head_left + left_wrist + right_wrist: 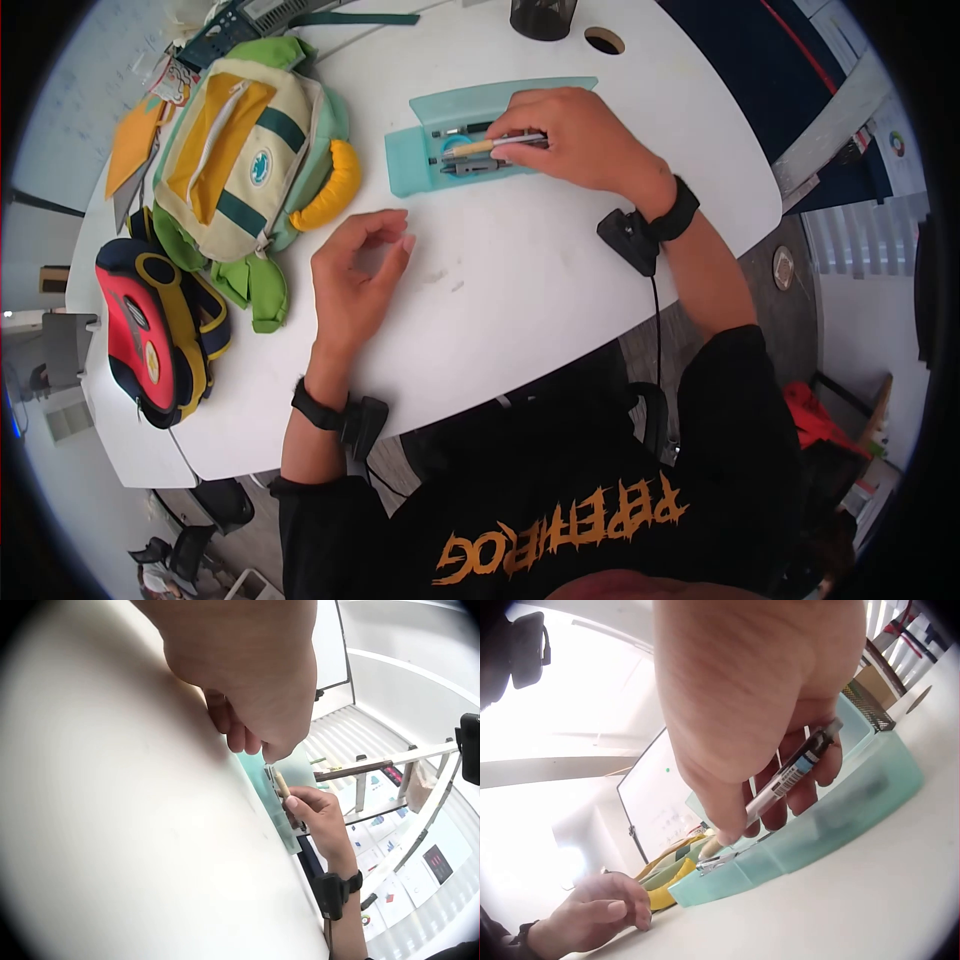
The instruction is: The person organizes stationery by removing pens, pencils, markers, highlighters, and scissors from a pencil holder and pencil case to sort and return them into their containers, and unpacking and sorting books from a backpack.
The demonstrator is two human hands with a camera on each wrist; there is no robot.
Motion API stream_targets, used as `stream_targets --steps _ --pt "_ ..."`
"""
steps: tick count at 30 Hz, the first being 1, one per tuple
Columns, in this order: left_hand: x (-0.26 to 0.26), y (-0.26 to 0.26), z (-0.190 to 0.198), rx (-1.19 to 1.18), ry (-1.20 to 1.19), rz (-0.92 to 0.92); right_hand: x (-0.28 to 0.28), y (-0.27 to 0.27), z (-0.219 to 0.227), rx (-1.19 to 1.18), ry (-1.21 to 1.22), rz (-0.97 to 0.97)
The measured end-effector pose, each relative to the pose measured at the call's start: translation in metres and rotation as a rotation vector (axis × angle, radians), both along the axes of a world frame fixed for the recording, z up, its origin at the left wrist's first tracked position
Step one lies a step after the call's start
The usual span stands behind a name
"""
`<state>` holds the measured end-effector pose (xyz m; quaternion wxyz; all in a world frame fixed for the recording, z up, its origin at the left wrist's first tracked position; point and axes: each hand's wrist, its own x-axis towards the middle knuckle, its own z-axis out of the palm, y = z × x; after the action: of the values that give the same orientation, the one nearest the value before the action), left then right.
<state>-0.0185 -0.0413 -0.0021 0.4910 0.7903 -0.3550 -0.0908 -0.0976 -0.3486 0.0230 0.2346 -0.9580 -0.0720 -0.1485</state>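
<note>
A translucent teal pencil case (408, 170) lies on the table with its lid (455, 100) swung up on the far side. Over it, my right hand (575, 140) pinches a pen (784, 784) between thumb and fingers. The pen has a beige front end, a barcode label and a black rear end. Inside the case lie a dark pen (462, 130) and a grey pen (475, 168), partly hidden by the hand. My left hand (360, 265) rests at the table nearer to me, its fingers loosely curled with nothing between them.
A green and cream backpack (290, 150) with a yellow handle stands left of the case. Nearer on the left is a red and navy bag (135, 330). A black mesh pen holder (542, 18) and a round cable hole (604, 40) are at the back of the white table (530, 290).
</note>
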Motion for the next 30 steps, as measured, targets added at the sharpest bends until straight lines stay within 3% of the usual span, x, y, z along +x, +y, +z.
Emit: stream_targets --steps 7,16,22,24,28,30 --pt "-0.001 0.001 0.001 -0.011 0.003 -0.011 0.000 0.001 0.000 -0.040 -0.006 -0.029" --pt "0.000 -0.001 0.003 0.030 0.001 -0.008 0.001 0.008 -0.003 -0.010 -0.160 0.107" --pt "-0.002 0.000 0.002 -0.003 -0.007 -0.011 0.003 0.011 -0.008 -0.146 -0.202 0.133" --pt "-0.002 0.000 0.003 0.027 0.018 -0.008 0.000 0.014 -0.004 -0.133 -0.219 0.050" --pt "-0.005 0.002 0.001 0.033 0.013 0.001 -0.007 0.017 0.011 0.023 -0.252 0.079" --pt "-0.002 0.001 0.000 0.023 -0.003 -0.007 -0.009 0.012 0.025 0.056 -0.577 0.074"
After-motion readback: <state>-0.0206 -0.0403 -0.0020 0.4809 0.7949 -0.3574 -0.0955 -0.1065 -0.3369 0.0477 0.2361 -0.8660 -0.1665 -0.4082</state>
